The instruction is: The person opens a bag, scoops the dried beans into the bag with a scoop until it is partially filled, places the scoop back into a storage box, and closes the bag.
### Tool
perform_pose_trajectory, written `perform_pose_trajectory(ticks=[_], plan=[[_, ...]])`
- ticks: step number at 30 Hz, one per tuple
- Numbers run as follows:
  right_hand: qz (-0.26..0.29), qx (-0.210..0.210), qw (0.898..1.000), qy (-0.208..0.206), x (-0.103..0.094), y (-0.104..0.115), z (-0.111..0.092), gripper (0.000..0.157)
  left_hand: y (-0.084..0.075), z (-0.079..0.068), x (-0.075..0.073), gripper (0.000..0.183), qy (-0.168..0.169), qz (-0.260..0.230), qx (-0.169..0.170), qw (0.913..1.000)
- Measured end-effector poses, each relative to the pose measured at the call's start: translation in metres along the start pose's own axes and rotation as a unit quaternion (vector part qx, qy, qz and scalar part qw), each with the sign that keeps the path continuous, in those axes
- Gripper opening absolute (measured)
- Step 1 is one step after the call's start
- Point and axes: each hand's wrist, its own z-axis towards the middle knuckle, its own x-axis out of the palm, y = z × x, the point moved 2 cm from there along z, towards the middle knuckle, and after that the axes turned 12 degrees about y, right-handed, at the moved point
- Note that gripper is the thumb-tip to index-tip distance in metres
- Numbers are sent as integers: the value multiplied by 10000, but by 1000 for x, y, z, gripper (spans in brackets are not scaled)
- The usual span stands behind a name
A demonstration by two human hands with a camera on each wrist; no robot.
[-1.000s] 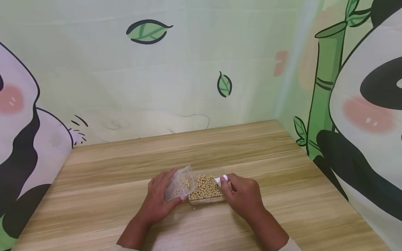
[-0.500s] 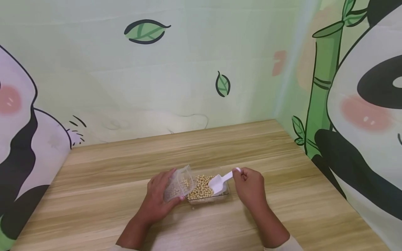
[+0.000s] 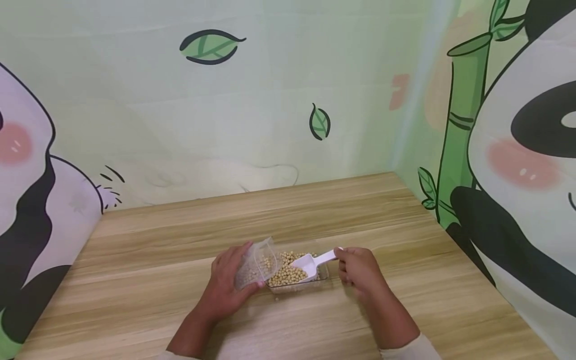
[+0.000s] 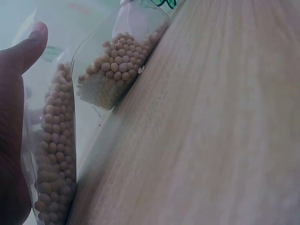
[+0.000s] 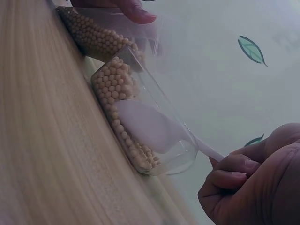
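Note:
My left hand (image 3: 229,285) grips a clear plastic container (image 3: 255,265) part filled with round pale beans, thumb on the near side. It lies tipped over, its mouth towards the right. Against that mouth stands a clear rectangular box (image 3: 297,288), also with pale beans (image 3: 284,272) inside. With my right hand (image 3: 362,270) I pinch the handle end of a white scoop (image 3: 308,265). The scoop's bowl dips among the beans inside the box, seen through the wall as a pale shape in the right wrist view. My right fingers (image 5: 229,178) stay outside the box.
Both containers rest on a wood-grain table (image 3: 180,230). One stray bean (image 3: 277,299) lies in front of the box. A printed wall sheet (image 3: 270,125) with pandas and leaves borders the table at the back and sides.
My right hand lifted the scoop and drew it rightward out of the beans, then lowered it and pushed its bowl slightly left into them. My left hand and both containers stay put.

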Motion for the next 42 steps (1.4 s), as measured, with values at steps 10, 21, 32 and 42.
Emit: perform_pose_trajectory(ticks=[10,21,32,42], plan=[[639,187,9972,331,-4,-5,5,45,0,0,0,87,-7,48,2,10000],[1195,377,9911,442,-4,-9,8,29,0,0,0,88,-14,50,15,10000],[1905,363,9806,276,-6,-10,8,33,1,0,0,88,-35,81,87,9999],[2402,-158,9703,218,-4,0,2,40,2,-1,0,87,-57,114,93,9999]])
